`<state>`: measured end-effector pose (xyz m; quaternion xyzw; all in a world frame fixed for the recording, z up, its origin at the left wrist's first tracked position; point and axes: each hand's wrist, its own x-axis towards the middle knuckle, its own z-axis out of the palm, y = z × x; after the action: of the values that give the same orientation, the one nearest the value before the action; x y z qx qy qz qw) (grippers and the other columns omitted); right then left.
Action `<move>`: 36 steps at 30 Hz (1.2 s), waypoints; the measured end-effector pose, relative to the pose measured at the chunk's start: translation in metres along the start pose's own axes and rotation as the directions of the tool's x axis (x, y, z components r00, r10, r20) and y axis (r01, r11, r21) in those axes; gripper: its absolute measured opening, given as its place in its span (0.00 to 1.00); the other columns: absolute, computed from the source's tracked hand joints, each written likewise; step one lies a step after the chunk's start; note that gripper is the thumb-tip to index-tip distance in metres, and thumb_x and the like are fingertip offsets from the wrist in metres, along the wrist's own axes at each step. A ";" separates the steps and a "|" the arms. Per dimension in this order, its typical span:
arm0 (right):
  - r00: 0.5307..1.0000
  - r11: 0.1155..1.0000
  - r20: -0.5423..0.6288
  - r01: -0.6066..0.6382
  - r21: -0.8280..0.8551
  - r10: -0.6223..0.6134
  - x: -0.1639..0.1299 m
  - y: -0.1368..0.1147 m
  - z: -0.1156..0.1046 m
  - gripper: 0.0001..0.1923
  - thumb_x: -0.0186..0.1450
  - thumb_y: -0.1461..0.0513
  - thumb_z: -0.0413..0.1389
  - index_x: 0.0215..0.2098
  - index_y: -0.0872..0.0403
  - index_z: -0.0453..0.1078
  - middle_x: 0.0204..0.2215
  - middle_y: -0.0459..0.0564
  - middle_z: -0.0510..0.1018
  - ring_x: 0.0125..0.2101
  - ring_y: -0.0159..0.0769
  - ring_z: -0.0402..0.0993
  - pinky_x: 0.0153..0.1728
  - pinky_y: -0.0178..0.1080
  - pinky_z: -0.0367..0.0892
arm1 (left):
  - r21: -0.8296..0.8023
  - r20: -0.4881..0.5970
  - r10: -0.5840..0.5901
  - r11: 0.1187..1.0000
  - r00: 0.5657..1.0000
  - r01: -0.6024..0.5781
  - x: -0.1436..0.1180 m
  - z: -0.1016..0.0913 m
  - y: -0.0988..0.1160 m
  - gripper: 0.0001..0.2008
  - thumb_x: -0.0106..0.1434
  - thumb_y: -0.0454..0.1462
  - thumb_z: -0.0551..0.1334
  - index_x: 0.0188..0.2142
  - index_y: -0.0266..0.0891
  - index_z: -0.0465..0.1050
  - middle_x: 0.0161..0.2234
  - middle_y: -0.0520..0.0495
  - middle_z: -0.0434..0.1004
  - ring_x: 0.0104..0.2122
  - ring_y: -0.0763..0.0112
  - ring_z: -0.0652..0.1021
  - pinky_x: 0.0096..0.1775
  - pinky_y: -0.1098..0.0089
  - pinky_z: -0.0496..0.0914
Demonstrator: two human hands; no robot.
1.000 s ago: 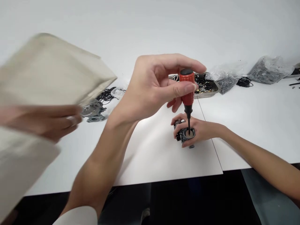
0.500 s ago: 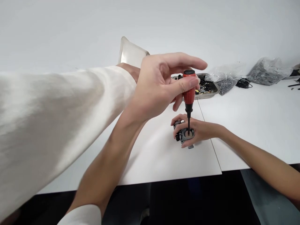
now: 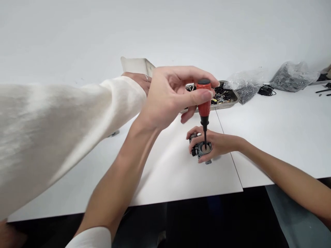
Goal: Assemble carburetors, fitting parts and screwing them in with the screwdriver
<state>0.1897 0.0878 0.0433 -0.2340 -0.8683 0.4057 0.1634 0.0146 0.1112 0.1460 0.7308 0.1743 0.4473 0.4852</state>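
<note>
My left hand (image 3: pixel 168 96) pinches the red handle of a screwdriver (image 3: pixel 204 105) between thumb and fingers and holds it upright. Its black shaft stands in the top of a small grey metal part (image 3: pixel 199 150). My right hand (image 3: pixel 222 144) wraps around that part from the right and pins it to the white table (image 3: pixel 271 131).
A co-worker's arm in a cream sleeve (image 3: pixel 64 131) reaches across from the left, and that person's hand (image 3: pixel 138 78) holds a pale flat tray (image 3: pixel 134 64) behind my left hand. A metal tray of small dark parts (image 3: pixel 229 100) and two plastic bags (image 3: pixel 245 86) (image 3: pixel 294 75) lie farther back.
The co-worker's arm has swung from the left across the table toward the back with the pale tray, now hiding the grey parts at left. My hands have stayed on the screwdriver and the part.
</note>
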 end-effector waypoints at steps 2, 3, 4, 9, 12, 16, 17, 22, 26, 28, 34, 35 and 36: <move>1.000 1.000 -0.004 0.018 -0.008 -0.018 -0.001 0.002 0.001 0.14 0.61 0.58 0.66 0.44 0.49 0.74 0.55 0.51 0.62 0.59 0.42 0.59 0.63 0.50 0.63 | -0.028 0.098 0.008 1.000 0.995 -0.006 0.000 -0.007 0.002 0.11 0.60 0.38 0.70 0.42 0.37 0.81 0.32 0.45 0.81 0.20 0.72 0.77 0.14 0.73 0.65; 1.000 1.000 -0.006 0.022 -0.011 -0.022 -0.001 0.003 0.001 0.14 0.61 0.58 0.66 0.44 0.49 0.74 0.55 0.51 0.62 0.59 0.42 0.59 0.63 0.50 0.62 | -0.033 0.133 0.016 0.999 0.991 -0.012 0.000 -0.009 0.003 0.12 0.61 0.37 0.69 0.44 0.37 0.80 0.34 0.44 0.82 0.23 0.70 0.78 0.16 0.73 0.68; 1.000 1.000 -0.010 0.023 -0.014 -0.023 -0.001 0.003 0.001 0.14 0.60 0.58 0.66 0.44 0.49 0.74 0.56 0.51 0.62 0.59 0.42 0.59 0.63 0.50 0.62 | -0.034 0.156 0.018 0.999 0.988 -0.013 0.000 -0.010 0.004 0.12 0.62 0.36 0.68 0.46 0.37 0.80 0.35 0.44 0.81 0.25 0.69 0.79 0.17 0.72 0.69; 1.000 1.000 -0.003 -0.001 -0.017 0.001 -0.001 0.000 0.001 0.14 0.60 0.59 0.66 0.45 0.50 0.74 0.56 0.51 0.62 0.57 0.41 0.61 0.62 0.50 0.63 | -0.072 0.126 0.048 0.997 0.991 -0.039 -0.001 0.000 0.005 0.05 0.62 0.34 0.68 0.38 0.37 0.81 0.26 0.49 0.76 0.22 0.73 0.78 0.16 0.75 0.66; 1.000 1.000 -0.002 -0.001 -0.013 0.001 0.000 -0.002 0.000 0.14 0.60 0.59 0.66 0.44 0.50 0.74 0.56 0.51 0.62 0.57 0.41 0.60 0.62 0.49 0.63 | -0.089 0.040 0.068 0.994 0.997 -0.064 -0.002 0.006 0.003 0.09 0.57 0.32 0.71 0.39 0.38 0.80 0.25 0.51 0.75 0.20 0.76 0.77 0.13 0.77 0.59; 1.000 0.999 -0.013 0.007 -0.035 -0.007 0.000 -0.002 0.000 0.14 0.60 0.60 0.66 0.44 0.49 0.74 0.56 0.51 0.63 0.58 0.41 0.59 0.64 0.50 0.59 | -0.072 0.123 0.050 0.997 0.991 -0.041 -0.001 0.002 0.003 0.12 0.63 0.31 0.64 0.46 0.36 0.78 0.35 0.47 0.81 0.20 0.76 0.76 0.14 0.75 0.65; 1.000 0.999 -0.013 0.008 -0.037 -0.008 0.000 -0.002 0.000 0.14 0.60 0.60 0.66 0.44 0.49 0.74 0.56 0.51 0.63 0.57 0.41 0.59 0.64 0.50 0.60 | -0.072 0.152 0.041 0.997 0.987 -0.030 0.000 0.000 0.003 0.12 0.64 0.32 0.63 0.46 0.35 0.78 0.37 0.46 0.82 0.21 0.76 0.76 0.15 0.74 0.68; 1.000 1.000 -0.009 0.008 -0.012 -0.008 0.000 0.000 0.001 0.15 0.60 0.60 0.66 0.45 0.50 0.74 0.56 0.51 0.63 0.57 0.41 0.60 0.60 0.48 0.65 | -0.099 0.079 0.102 0.991 0.992 -0.094 -0.001 0.001 0.002 0.07 0.58 0.31 0.69 0.38 0.37 0.80 0.29 0.50 0.77 0.21 0.75 0.78 0.15 0.76 0.64; 1.000 1.000 -0.019 0.008 -0.027 -0.008 0.000 0.001 0.002 0.15 0.60 0.60 0.67 0.44 0.49 0.74 0.56 0.51 0.63 0.58 0.42 0.60 0.62 0.48 0.62 | -0.064 0.103 0.080 0.995 0.991 -0.073 -0.002 -0.002 0.002 0.12 0.62 0.30 0.65 0.46 0.36 0.79 0.34 0.46 0.80 0.24 0.73 0.79 0.14 0.76 0.64; 1.000 0.999 -0.018 0.012 -0.031 -0.013 0.000 0.001 0.002 0.15 0.60 0.60 0.67 0.44 0.49 0.74 0.56 0.51 0.63 0.58 0.42 0.60 0.62 0.48 0.61 | -0.053 0.150 0.054 0.998 0.987 -0.047 -0.002 -0.005 0.002 0.11 0.64 0.32 0.64 0.46 0.33 0.78 0.34 0.44 0.80 0.26 0.71 0.80 0.17 0.74 0.70; 0.999 0.999 -0.032 0.023 -0.038 -0.024 -0.001 0.003 0.003 0.14 0.60 0.60 0.67 0.44 0.49 0.74 0.55 0.51 0.63 0.57 0.42 0.61 0.60 0.47 0.63 | -0.080 -0.011 0.083 0.993 0.996 -0.084 -0.002 -0.005 0.002 0.09 0.58 0.32 0.70 0.39 0.36 0.80 0.30 0.50 0.77 0.19 0.77 0.76 0.13 0.77 0.62; 0.999 0.999 -0.033 0.023 -0.037 -0.025 -0.001 0.003 0.003 0.14 0.60 0.60 0.67 0.44 0.49 0.74 0.55 0.51 0.63 0.57 0.42 0.61 0.60 0.47 0.63 | -0.063 -0.002 0.069 0.996 0.998 -0.069 -0.002 -0.005 0.003 0.09 0.59 0.32 0.69 0.41 0.37 0.80 0.31 0.49 0.79 0.20 0.76 0.77 0.14 0.77 0.64; 0.999 0.999 -0.032 0.020 -0.036 -0.021 -0.001 0.002 0.003 0.14 0.60 0.60 0.67 0.44 0.49 0.74 0.55 0.51 0.63 0.57 0.42 0.61 0.60 0.46 0.64 | -0.042 0.026 0.057 0.998 0.998 -0.056 -0.003 -0.006 0.003 0.09 0.60 0.33 0.68 0.42 0.36 0.80 0.33 0.47 0.80 0.22 0.74 0.79 0.15 0.76 0.66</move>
<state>0.1899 0.0863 0.0395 -0.2347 -0.8749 0.3847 0.1772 0.0080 0.1109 0.1484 0.7311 0.1378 0.4545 0.4898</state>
